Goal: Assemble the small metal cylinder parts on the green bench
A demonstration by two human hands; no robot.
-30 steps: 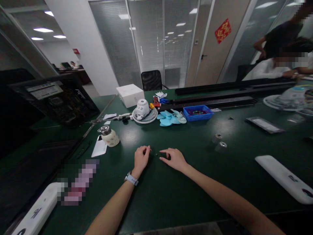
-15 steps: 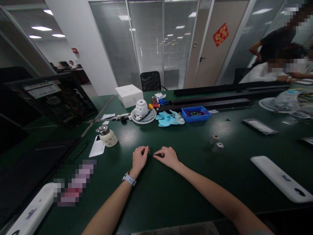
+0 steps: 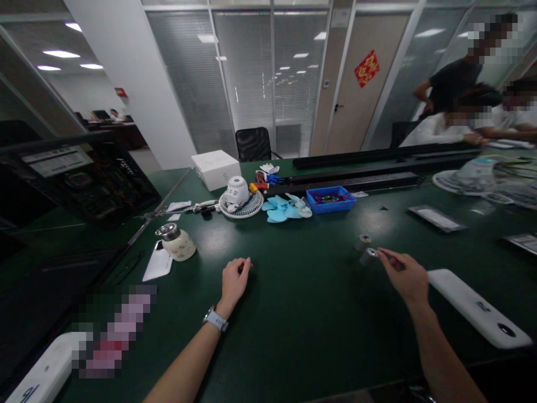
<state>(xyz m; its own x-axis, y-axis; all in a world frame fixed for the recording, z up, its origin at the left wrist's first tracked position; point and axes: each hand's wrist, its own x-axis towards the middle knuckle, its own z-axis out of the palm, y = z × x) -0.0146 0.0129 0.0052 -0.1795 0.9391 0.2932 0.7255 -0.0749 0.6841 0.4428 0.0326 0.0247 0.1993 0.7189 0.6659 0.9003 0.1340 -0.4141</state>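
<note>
My left hand (image 3: 235,280), with a watch (image 3: 215,318) on its wrist, is curled closed over the green table (image 3: 293,313). Whatever its fingers hold is too small to make out. Over on the right, my right hand (image 3: 405,274) has thumb and index fingertips drawn together at the edge of the nearer silver cylinder (image 3: 370,256). I cannot tell whether they touch it or hold something tiny. A second silver cylinder (image 3: 363,242) stands just behind the first. Both cylinders are upright with a small dark centre on top.
A long white casing (image 3: 474,305) lies right of my right hand. Farther back are blue fan blades (image 3: 286,208), a white fan part (image 3: 239,201), a blue tray (image 3: 331,204) and a white box (image 3: 216,170). A cream jar (image 3: 178,243) stands left. People sit at the far right.
My right hand has swung away from my left hand, rightward to the silver cylinders. The small dark thing seen at its fingers no longer shows. My left hand stays nearly in place.
</note>
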